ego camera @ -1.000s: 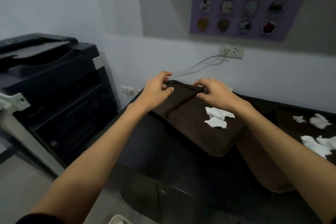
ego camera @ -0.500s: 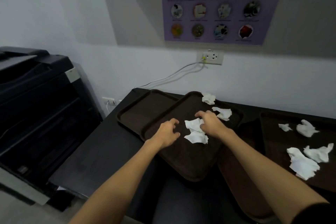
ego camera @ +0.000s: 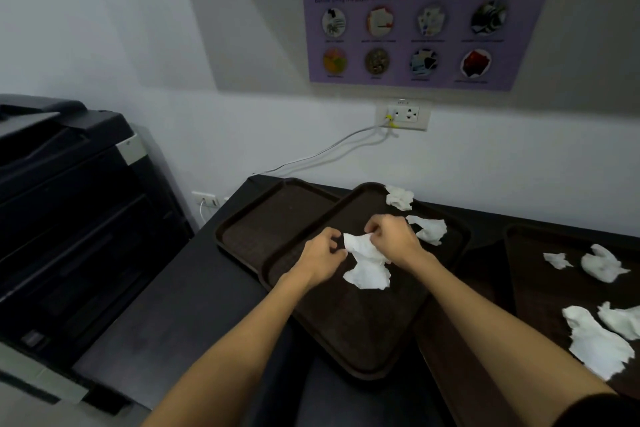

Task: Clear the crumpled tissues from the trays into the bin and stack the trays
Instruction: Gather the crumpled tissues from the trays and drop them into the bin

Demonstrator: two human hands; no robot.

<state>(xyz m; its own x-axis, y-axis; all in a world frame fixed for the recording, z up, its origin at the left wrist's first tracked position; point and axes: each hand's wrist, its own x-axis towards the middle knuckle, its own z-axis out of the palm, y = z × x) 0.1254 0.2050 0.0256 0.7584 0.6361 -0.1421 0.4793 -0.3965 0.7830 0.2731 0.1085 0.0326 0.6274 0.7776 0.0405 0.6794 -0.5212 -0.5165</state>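
now that the brown tray (ego camera: 353,322) lies flat on the table (ego camera: 180,315) instead of tipped, the right hand (ego camera: 391,239) pinches its crumpled tissue (ego camera: 367,263) while the left hand (ego camera: 322,253) hovers half-curled and empty, so binning can start.

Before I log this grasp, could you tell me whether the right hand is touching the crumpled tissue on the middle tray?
Touching. The head view shows the right hand pinching the tissue at its top edge.
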